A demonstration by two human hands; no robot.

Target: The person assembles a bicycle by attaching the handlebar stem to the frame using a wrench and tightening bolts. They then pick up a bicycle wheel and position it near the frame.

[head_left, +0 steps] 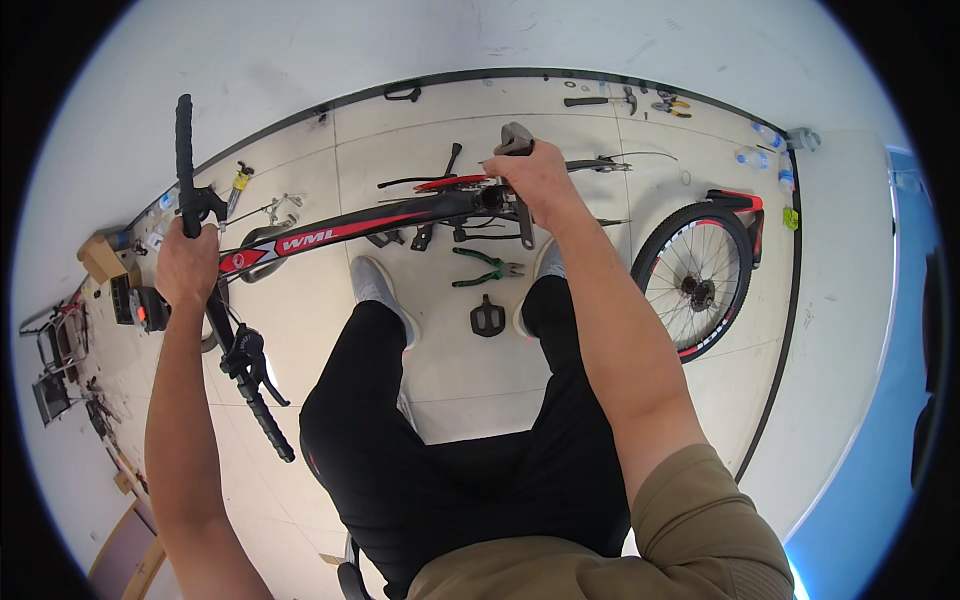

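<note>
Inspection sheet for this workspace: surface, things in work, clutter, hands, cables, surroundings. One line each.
Surface: pale tiled floor, joints visible.
Things in work: black-and-red bicycle frame with handlebar attached; grey wrench-like tool at the frame's right end; spoked wheel to the right.
Clutter: green-handled pliers and black pedal between the feet; hammer, yellow-handled pliers and plastic bottles near the wall.
Hands: left hand closed on the handlebar near its middle; right hand closed around the tool.
Cables: thin cable curving over the floor, right of the right hand; attachment unclear.
Surroundings: pale wall beyond a dark edging strip; blue area at far right.
</note>
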